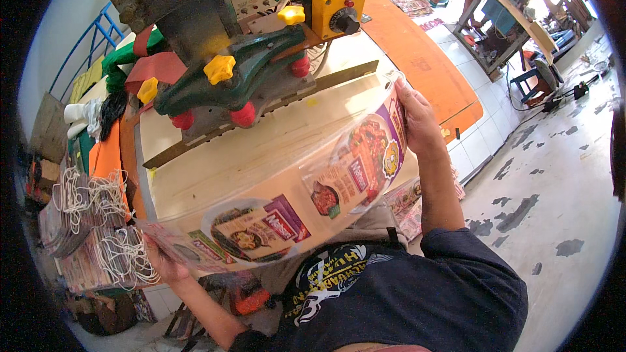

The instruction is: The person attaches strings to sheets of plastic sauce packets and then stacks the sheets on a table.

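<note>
A long printed plastic sheet (306, 182) with food pictures is stretched between my two hands, bowed across my front and sloping down to the left. My right hand (419, 117) pinches its upper right end, near the far edge of the pale work board (195, 176). Down at the lower left, my left hand (164, 262) grips the other end; the sheet hides part of its fingers. Beyond the sheet stands a press machine (251, 72) with a dark green arm, yellow star knobs and red feet. Its long thin metal bar (261, 112) runs over the board.
Stacked bundles with white cords (124, 254) sit at the left, close to my left hand. A yellow control box (336, 10) with a black dial is on the machine. An orange tabletop (430, 65) extends right. Further right are a workbench (502, 13) and a stool (538, 81).
</note>
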The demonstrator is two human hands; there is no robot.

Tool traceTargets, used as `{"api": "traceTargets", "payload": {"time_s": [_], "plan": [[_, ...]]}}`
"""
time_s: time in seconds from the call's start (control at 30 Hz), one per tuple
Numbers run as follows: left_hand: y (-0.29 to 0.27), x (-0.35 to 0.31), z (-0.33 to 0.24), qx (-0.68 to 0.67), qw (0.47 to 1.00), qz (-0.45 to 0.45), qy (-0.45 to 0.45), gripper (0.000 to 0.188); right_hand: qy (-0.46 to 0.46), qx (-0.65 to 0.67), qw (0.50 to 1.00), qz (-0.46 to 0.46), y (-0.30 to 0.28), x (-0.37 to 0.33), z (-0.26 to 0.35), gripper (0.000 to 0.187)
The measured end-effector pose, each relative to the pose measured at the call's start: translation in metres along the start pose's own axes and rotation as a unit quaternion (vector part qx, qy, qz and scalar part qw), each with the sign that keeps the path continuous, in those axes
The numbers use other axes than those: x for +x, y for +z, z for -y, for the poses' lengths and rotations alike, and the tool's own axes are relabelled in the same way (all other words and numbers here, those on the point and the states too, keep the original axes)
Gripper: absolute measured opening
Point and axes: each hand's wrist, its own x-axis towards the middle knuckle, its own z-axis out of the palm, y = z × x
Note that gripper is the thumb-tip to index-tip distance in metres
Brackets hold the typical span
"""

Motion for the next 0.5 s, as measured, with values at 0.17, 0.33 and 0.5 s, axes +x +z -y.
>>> {"api": "traceTargets", "payload": {"time_s": [0.17, 0.33, 0.5], "plan": [[0.015, 0.009, -0.006, 0.122, 0.992, 0.040, -0.018, 0.030, -0.057, -0.087, 0.995, -0.015, -0.018, 0.002, 0.002, 0.040], [0.009, 0.011, -0.023, 0.263, 0.960, -0.086, 0.050, 0.034, -0.104, -0.093, 0.990, -0.016, -0.014, -0.002, -0.002, 0.039], [0.027, 0.019, -0.021, 0.285, 0.953, -0.062, 0.087, 0.036, -0.141, -0.059, 0.988, -0.023, -0.007, 0.004, -0.013, 0.034]]}}
